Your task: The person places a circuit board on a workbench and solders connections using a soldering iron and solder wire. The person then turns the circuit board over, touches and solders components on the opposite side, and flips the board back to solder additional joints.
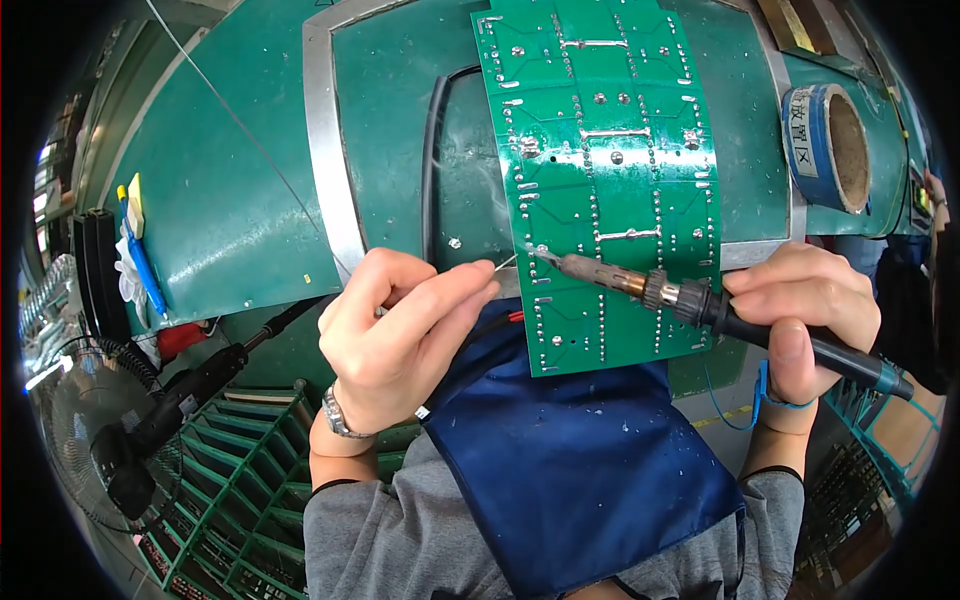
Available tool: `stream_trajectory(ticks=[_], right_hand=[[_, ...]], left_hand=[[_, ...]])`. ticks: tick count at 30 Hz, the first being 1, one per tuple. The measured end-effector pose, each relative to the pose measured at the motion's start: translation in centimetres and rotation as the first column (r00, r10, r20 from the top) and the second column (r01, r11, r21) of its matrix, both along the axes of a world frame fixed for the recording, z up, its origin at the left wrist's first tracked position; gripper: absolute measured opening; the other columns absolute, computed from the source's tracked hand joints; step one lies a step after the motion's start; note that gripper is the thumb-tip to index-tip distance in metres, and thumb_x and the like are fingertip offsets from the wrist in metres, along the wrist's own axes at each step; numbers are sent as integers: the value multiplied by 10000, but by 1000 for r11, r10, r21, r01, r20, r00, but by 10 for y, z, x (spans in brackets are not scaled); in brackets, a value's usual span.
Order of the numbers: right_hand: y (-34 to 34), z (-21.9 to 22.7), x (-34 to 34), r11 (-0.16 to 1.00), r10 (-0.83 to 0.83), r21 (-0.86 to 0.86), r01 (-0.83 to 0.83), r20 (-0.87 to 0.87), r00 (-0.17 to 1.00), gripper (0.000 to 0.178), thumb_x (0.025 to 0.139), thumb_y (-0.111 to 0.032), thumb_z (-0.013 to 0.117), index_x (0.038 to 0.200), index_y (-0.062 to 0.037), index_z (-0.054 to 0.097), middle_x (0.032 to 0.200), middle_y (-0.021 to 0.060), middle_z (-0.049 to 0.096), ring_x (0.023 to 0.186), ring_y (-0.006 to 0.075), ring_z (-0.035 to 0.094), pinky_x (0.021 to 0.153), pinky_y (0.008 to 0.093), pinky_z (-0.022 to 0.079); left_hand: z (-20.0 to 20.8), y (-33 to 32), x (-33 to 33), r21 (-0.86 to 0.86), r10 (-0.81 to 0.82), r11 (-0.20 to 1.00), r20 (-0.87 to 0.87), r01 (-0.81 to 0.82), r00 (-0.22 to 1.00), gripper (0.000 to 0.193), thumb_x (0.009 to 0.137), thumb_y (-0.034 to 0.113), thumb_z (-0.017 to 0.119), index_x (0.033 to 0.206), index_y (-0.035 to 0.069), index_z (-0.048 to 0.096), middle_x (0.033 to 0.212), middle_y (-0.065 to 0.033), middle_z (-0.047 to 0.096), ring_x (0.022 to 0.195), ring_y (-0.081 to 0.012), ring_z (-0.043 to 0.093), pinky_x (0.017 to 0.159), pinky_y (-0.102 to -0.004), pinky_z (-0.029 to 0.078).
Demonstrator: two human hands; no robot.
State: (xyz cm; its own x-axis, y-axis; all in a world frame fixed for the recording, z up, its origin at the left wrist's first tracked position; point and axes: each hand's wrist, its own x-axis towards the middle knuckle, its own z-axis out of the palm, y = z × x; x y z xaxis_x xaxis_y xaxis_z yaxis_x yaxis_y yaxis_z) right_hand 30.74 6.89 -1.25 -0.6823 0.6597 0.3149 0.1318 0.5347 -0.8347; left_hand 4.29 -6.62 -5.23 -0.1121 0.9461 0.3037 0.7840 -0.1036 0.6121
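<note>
A long green circuit board lies in front of me, solder side up, with rows of silver joints. My right hand is closed around the black handle of a soldering iron. The iron's tip touches or nearly touches the board close to its left edge, and a wisp of smoke seems to rise there. Beside that edge, my left hand pinches a thin strand of solder wire between thumb and fingers. The wire's end reaches toward the iron's tip; whether they touch, I cannot tell.
A roll of blue tape stands right of the board. A metal frame and a black cable lie on the green table. At far left are a blue pen-like tool, a fan and a green rack.
</note>
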Motion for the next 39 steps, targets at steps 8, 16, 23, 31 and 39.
stream_trajectory(ticks=[8, 16, 23, 31, 39], right_hand=[[-10, -10, -6, 1000, -13, -1, 13, 13, 1000, 310, 883, -288, 642, 764, -7, 693, 776, 165, 702, 578, 197, 638, 544, 291, 505], [-6, -4, 3, 999, 46, 3, -46, 29, 999, 120, 766, -103, 674, 831, -18, 727, 804, 137, 730, 660, 220, 707, 585, 302, 575], [-12, -8, 9, 997, 58, -60, -57, 11, 998, 114, 785, -119, 672, 832, -34, 731, 822, 134, 733, 653, 209, 704, 572, 293, 569], [-17, -7, 4, 994, 106, -7, -106, 33, 994, 118, 793, -141, 697, 842, -39, 729, 827, 131, 730, 614, 200, 687, 532, 283, 552], [-24, -4, 19, 999, 21, -40, -22, -19, 1000, 209, 839, -234, 675, 801, -32, 716, 790, 137, 720, 544, 197, 657, 483, 275, 528]], left_hand=[[-4, 0, 2, 22, -99, 995, -23, 100, 995, 302, 658, 15, 846, 942, 63, 757, 708, -13, 517, 542, -107, 513, 454, -253, 398], [-2, -2, 5, 26, -43, 999, -22, 44, 999, 326, 649, -19, 829, 955, 63, 753, 732, -16, 514, 546, -114, 509, 464, -259, 406], [-3, -13, 4, 25, -156, 987, -22, 157, 987, 330, 604, -13, 822, 917, 54, 742, 758, -24, 537, 600, -152, 546, 502, -278, 429], [-3, -16, 8, 2, -197, 980, -141, 200, 970, 341, 606, 7, 841, 930, 84, 768, 734, -14, 522, 627, -146, 544, 530, -276, 431], [0, -22, 4, 49, -165, 985, -2, 165, 986, 353, 608, -29, 814, 947, 39, 743, 749, -30, 532, 587, -165, 539, 498, -280, 423]])
